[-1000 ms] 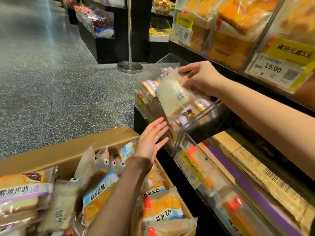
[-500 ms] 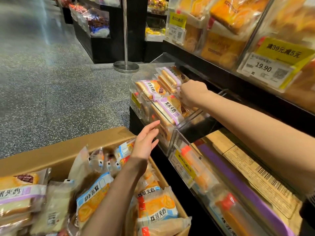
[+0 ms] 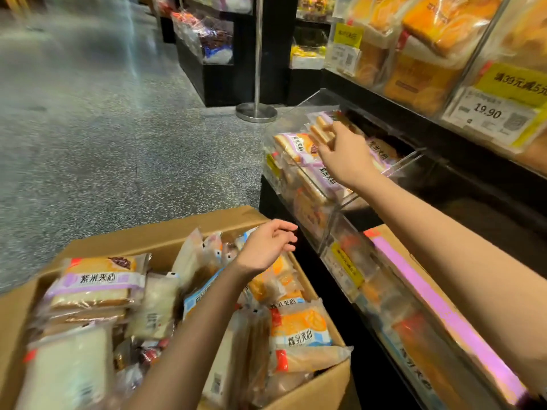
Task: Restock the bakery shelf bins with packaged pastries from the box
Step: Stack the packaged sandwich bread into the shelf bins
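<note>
In the cardboard box [image 3: 165,232] at the lower left lie many packaged pastries [image 3: 97,284], some with purple labels and some with orange ones. Above the right end of the box, the left hand [image 3: 268,245] hovers with loosely curled fingers and holds nothing. To the right of the box stands the clear shelf bin [image 3: 334,214], partly filled with purple-label pastries. Over this bin the right hand [image 3: 344,156] pinches one pastry pack [image 3: 321,127] at the top of the stack.
</note>
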`<state>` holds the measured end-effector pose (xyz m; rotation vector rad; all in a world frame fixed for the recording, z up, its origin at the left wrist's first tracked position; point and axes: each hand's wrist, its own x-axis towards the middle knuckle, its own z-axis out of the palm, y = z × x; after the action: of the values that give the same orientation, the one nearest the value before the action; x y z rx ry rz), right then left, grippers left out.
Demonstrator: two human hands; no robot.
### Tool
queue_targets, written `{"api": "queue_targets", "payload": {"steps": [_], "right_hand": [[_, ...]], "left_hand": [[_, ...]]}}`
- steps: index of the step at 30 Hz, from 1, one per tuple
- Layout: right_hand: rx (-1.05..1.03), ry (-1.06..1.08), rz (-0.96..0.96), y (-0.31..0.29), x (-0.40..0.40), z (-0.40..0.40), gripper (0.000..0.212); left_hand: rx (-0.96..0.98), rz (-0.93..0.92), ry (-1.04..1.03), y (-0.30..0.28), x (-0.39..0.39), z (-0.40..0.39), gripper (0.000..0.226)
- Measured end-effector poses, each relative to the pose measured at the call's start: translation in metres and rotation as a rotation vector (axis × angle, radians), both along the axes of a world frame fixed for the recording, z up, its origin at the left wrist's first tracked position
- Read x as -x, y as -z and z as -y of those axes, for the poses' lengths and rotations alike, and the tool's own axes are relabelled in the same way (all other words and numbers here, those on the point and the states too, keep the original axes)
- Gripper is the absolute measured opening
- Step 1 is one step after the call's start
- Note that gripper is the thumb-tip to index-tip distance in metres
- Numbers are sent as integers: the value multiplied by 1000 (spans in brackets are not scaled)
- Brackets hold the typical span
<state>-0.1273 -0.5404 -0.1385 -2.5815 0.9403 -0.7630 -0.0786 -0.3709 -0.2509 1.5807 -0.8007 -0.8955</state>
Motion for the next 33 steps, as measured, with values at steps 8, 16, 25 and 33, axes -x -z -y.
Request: {"api": "queue_targets", "payload": {"steps": [8, 16, 25, 33], "right_hand": [[-713, -321, 233, 34, -28, -115, 30], [-561, -530, -277, 99, -58, -190, 13], [-439, -600, -561, 136, -60, -232, 21], [-456, -646, -523, 137, -55, -248, 22]], "left_hand": [[-303, 491, 10, 6, -41, -103, 23], [-712, 875, -358, 28, -92, -220, 43], [-660, 457, -714, 62, -132, -247, 58], [-558, 450, -898, 74, -140, -249, 63]]}}
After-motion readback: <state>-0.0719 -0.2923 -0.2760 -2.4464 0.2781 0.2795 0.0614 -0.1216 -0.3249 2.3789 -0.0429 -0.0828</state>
